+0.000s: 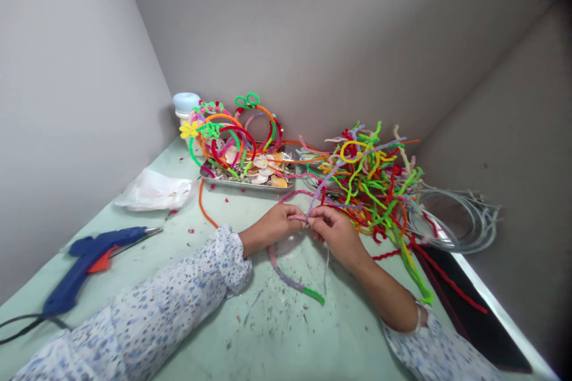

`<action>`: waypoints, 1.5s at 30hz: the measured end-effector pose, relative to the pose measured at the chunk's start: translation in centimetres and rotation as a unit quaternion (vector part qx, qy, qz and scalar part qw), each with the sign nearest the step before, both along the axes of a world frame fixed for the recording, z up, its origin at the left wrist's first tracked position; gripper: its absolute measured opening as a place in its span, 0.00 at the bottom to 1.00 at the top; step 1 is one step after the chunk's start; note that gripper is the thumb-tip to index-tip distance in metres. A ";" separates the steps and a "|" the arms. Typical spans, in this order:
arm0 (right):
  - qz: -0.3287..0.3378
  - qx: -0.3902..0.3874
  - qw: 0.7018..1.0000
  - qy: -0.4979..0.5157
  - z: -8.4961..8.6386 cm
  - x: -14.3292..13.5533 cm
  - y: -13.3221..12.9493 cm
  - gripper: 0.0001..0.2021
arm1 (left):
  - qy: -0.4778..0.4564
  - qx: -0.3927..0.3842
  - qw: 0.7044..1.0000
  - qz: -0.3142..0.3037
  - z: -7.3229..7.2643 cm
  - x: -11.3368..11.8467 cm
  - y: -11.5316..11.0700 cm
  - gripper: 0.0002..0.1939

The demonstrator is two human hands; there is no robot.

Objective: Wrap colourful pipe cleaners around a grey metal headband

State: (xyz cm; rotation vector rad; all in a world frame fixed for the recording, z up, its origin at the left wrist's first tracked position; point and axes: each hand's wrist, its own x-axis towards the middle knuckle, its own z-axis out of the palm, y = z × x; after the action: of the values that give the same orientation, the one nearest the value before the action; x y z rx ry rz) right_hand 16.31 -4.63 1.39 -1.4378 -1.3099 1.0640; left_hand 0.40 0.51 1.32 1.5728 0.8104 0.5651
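Note:
In the middle of the table my left hand (273,228) pinches a curved band wrapped in pipe cleaner (286,277). The band's covering runs from pink to purple, with a green tip towards me; a thin pale bare length (327,265) hangs below the right hand. Close against the left fingertips, my right hand (338,234) is closed on a light purple pipe cleaner (325,183), whose free length slants up and to the right. Where the purple strand meets the band is mostly hidden by the fingers.
Behind the hands stands a metal tray (250,184) with shells and colourful wrapped hoops. A tangled heap of pipe cleaners (370,178) and clear bare hoops (465,223) lie right. Leftward are a blue glue gun (84,262), a white plastic bag (154,191) and a blue-lidded container (186,102).

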 end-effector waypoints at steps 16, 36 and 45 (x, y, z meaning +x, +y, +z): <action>0.000 -0.005 1.000 -0.005 0.4 -0.1 0.0 0.07 | 0.023 0.146 0.988 0.045 0.2 -0.1 -0.6 0.07; 0.028 -0.014 0.999 0.030 0.3 0.5 0.3 0.06 | 0.041 0.165 0.985 0.027 0.0 -0.1 -0.6 0.08; 0.032 -0.019 0.998 0.050 0.1 0.4 0.4 0.06 | 0.075 0.248 0.964 0.055 0.1 -0.1 -0.7 0.08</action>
State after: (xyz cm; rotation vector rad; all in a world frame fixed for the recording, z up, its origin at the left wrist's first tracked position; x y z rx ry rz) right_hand 16.69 -4.23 1.50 -1.3604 -1.2771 1.1930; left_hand 0.33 -0.19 1.43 2.0567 0.9213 0.7798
